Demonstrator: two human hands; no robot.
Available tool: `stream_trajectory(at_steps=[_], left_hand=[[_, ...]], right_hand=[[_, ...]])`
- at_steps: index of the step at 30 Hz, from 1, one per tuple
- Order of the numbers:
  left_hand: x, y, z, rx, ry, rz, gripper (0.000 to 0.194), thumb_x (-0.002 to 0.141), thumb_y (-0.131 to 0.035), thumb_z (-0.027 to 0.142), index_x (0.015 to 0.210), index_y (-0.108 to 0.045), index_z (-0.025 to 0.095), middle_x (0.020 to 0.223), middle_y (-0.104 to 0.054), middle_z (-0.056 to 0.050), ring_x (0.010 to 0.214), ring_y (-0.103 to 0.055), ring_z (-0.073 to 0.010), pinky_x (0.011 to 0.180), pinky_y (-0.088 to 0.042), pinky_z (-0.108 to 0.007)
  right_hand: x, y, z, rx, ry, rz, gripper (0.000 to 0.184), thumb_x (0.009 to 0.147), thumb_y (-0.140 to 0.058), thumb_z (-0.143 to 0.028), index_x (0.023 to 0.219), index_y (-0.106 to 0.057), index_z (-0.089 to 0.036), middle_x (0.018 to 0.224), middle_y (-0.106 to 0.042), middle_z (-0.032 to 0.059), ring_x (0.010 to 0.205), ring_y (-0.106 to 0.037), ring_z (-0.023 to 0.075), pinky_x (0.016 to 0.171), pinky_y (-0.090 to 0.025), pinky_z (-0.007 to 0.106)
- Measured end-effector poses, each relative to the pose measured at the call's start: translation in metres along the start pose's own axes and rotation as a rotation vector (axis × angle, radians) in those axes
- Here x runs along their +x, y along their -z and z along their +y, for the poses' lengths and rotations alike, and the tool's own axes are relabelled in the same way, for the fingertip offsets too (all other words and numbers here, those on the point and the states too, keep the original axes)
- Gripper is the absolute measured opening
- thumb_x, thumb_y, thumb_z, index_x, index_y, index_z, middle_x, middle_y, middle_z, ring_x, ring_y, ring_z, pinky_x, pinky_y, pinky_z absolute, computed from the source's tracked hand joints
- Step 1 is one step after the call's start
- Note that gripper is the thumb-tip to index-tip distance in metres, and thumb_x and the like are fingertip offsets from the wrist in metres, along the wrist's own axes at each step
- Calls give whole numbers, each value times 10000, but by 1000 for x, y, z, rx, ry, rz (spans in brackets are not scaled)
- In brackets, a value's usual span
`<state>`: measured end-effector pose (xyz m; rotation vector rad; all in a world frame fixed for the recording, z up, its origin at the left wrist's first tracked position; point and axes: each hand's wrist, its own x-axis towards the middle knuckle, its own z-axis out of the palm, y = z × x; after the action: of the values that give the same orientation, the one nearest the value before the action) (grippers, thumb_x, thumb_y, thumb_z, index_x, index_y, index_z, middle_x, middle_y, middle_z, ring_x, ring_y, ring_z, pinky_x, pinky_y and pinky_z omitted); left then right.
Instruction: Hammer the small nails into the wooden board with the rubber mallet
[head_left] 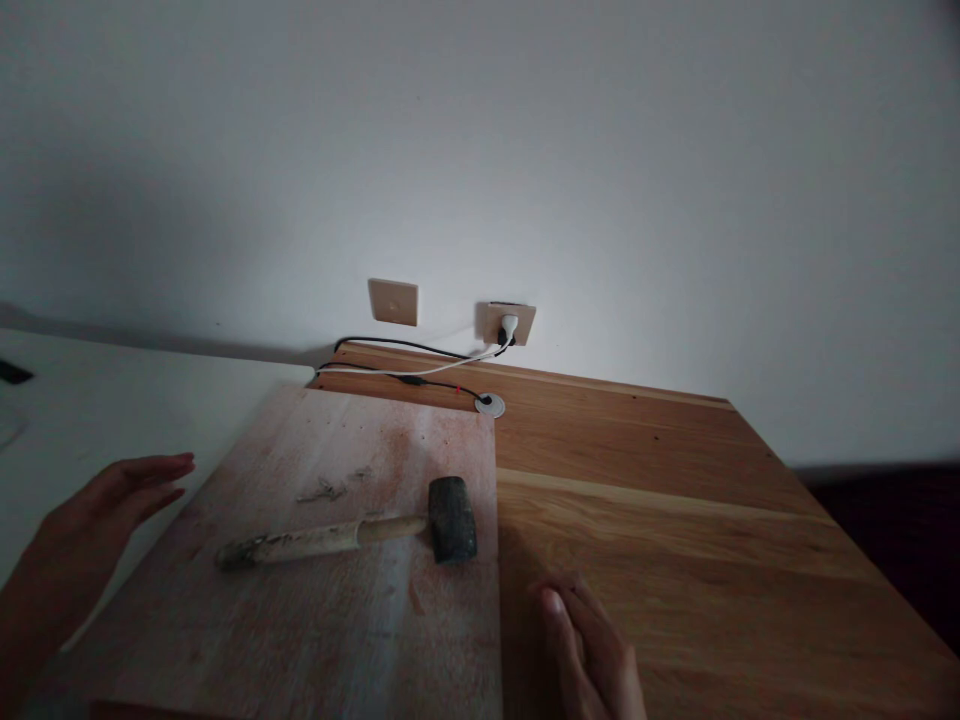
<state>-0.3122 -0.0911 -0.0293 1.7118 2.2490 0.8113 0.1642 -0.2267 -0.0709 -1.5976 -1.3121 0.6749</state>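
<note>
A rubber mallet (pixel 452 520) with a black head and a worn, light-coloured handle lies flat on a stained board (pixel 360 630). Just behind the handle is a small pile of nails (pixel 322 490), with a few more close by. Off the board's left side hovers my left hand (pixel 112 520), fingers stretched out and holding nothing. My right hand (pixel 589 645) is over the wooden tabletop, right of the board and nearer to me than the mallet head. Its fingers are extended, with nothing visible in them. Neither hand touches the mallet.
The board rests on a wooden table (pixel 675 560) against a white wall. Behind it, black and white cables (pixel 420 372) run to a wall socket (pixel 525 320) and a round cable grommet (pixel 490 404). A white surface (pixel 187 390) adjoins at left, bearing a black object (pixel 15 372).
</note>
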Motion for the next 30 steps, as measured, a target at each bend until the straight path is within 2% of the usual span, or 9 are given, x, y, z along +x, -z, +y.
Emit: stream_trajectory(at_steps=[2,6,9,12,16,20,24,30], left_hand=[[3,3,7,-65,88,-42,382,865,-534,522,1118,-674,272,1260,-783,-4,1243,-709,-275,1081,-563,-417],[10,5,14,17,182,-172,466,822,-531,577,1091,-722,247,1144,-820,-38,1045,-770,-302,899,-598,-368],[12,2,13,98,170,-223,499,865,-503,590,1127,-736,235,1178,-821,-49,1015,-781,-292,901,-581,-354],[12,-3,11,155,162,-189,525,908,-478,614,1170,-722,231,1203,-819,-58,998,-787,-292,893,-577,-357],[10,-4,22,203,157,-173,546,928,-464,632,1208,-698,225,1167,-825,-62,995,-787,-292,879,-571,-354],[8,0,46,238,192,-159,521,920,-437,604,1168,-689,222,1089,-839,-67,993,-785,-314,874,-568,-377],[6,1,59,260,232,-170,545,914,-408,605,1190,-664,211,1093,-837,-92,955,-786,-327,868,-560,-397],[9,-1,50,280,229,-154,488,904,-444,609,1109,-680,234,1016,-841,-66,872,-786,-313,802,-561,-377]], right_hand=[[-1,-2,3,7,4,-15,440,1071,-537,-596,885,-770,-271,932,-737,62,910,-741,225,833,-584,270],[-2,-4,9,-19,-26,-46,442,1037,-569,-649,1026,-751,-246,957,-763,74,878,-753,227,808,-610,287],[-1,-3,7,-44,-42,-120,442,1036,-605,-605,843,-756,-237,744,-758,24,678,-737,188,639,-570,230],[1,-1,3,-65,-29,-194,425,1040,-615,-551,804,-772,-233,681,-750,7,601,-713,172,578,-534,218],[2,-2,-2,-68,-24,-218,362,1060,-578,-522,1023,-808,-246,919,-837,48,803,-794,211,724,-580,238],[0,-9,-4,-62,-26,-218,421,1078,-520,-556,1163,-804,-256,1072,-851,75,981,-812,246,854,-587,269],[-6,-17,-3,-103,-18,-266,515,1082,-453,-631,1115,-829,-282,1030,-860,78,923,-822,260,822,-602,286],[-16,-27,-4,-138,-30,-232,643,1056,-395,-737,1148,-824,-267,975,-865,78,819,-821,245,740,-589,269]])
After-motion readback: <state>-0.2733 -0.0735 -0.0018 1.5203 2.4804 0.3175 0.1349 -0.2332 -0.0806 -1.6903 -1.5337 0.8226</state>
